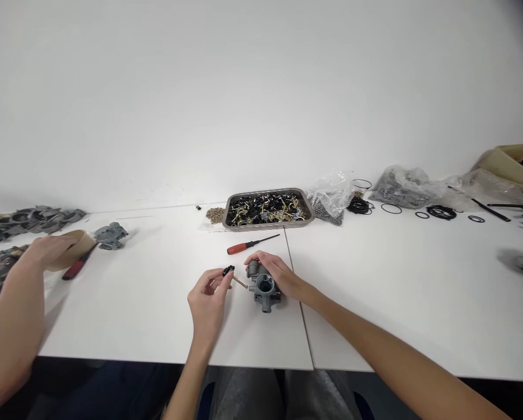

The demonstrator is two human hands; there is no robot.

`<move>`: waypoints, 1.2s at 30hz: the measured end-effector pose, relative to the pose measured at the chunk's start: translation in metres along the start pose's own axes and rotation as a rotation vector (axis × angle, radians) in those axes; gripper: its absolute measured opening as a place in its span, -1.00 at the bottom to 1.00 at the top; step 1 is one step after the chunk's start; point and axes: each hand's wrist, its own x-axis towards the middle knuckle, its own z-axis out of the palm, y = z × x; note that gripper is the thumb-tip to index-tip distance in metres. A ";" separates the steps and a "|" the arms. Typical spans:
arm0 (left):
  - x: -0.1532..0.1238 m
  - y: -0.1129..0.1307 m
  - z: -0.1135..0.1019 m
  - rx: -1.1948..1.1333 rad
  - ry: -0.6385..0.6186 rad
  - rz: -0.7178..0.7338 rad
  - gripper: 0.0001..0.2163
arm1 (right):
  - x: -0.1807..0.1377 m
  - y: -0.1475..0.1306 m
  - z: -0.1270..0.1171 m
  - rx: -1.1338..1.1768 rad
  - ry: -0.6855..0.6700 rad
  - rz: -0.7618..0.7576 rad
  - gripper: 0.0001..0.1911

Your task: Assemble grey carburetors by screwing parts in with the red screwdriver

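A grey metal carburetor (265, 289) stands on the white table in front of me, its round bore turned toward me. My right hand (281, 274) is closed around its far right side, steadying it. Just left of it, my left hand (211, 291) pinches a small part with a black plastic head (228, 270) and a thin brass-coloured rod. The rod's tip points at the carburetor's left side; I cannot tell whether it touches. Beyond both hands lies a screwdriver (244, 247) with a red handle.
At the back, a metal tray (311, 217) holds many black and brass parts, with brass bits (215, 215) beside it. Bags of small parts (326, 201) and black rings (441, 212) lie to the right. A co-worker's arm (20, 309) reaches in at left, near another carburetor (111, 235).
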 end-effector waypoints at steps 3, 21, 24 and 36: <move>-0.003 0.002 0.003 -0.003 0.000 -0.002 -0.77 | 0.000 0.001 0.000 0.003 0.015 -0.017 -0.46; -0.039 0.015 -0.003 -0.042 0.047 -0.132 -0.77 | -0.002 0.010 0.006 0.016 0.171 -0.024 -0.41; -0.040 0.011 -0.002 -0.069 0.091 -0.215 -0.71 | -0.002 0.010 0.007 0.037 0.185 -0.022 -0.43; -0.060 0.017 0.010 -0.091 -0.105 -0.238 -0.72 | -0.001 0.014 0.008 0.017 0.201 -0.060 -0.47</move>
